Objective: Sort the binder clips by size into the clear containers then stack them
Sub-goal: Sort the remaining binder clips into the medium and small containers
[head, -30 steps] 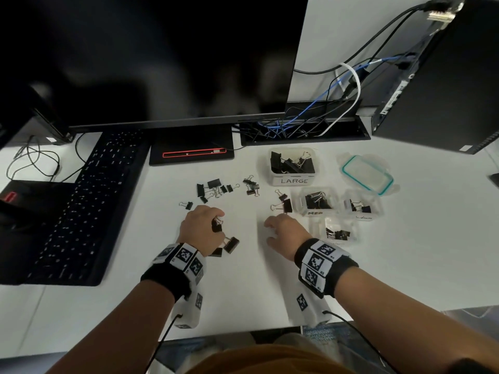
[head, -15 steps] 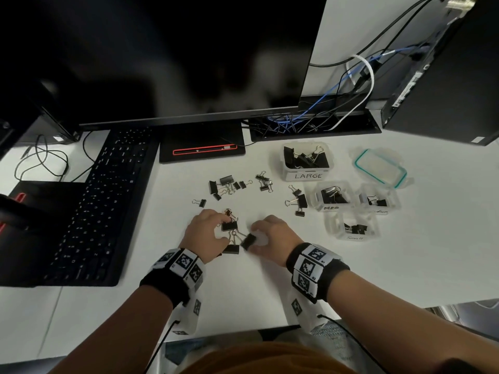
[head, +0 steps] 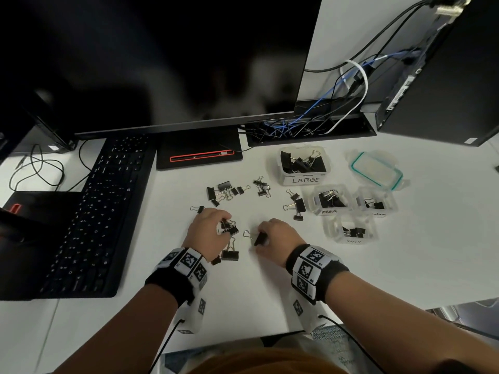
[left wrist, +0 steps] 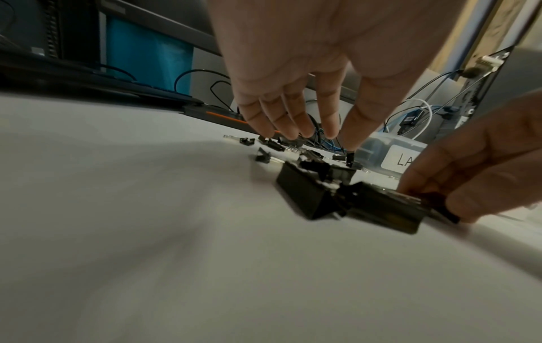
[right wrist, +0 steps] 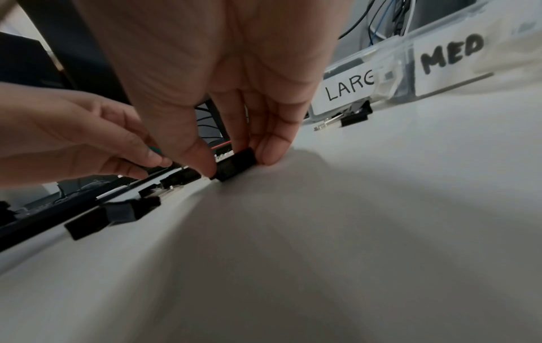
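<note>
Black binder clips lie scattered on the white desk (head: pixel 270 287). My left hand (head: pixel 225 225) hovers over a small cluster and pinches a black clip (head: pixel 230 228) at its fingertips; in the left wrist view the fingers (left wrist: pixel 293 125) hang fairly straight. My right hand (head: pixel 260 240) pinches another black clip (right wrist: pixel 234 166) between thumb and fingers, low on the desk beside the left hand. Clear containers stand to the right: LARGE (head: pixel 305 180), MED (head: pixel 328 211), one more (head: pixel 378 213) and a small one (head: pixel 353 241), each holding clips.
Loose clips lie in groups (head: pixel 224 190), (head: pixel 262 186), (head: pixel 297 205), and one sits by my left wrist (head: pixel 230 255). A teal-rimmed lid (head: pixel 376 171) lies behind the containers. A black keyboard (head: pixel 89 217) is at the left, a monitor and cables at the back.
My right hand moved left from beside the containers to the clips by my left hand and took hold of one. The left hand stayed over its cluster.
</note>
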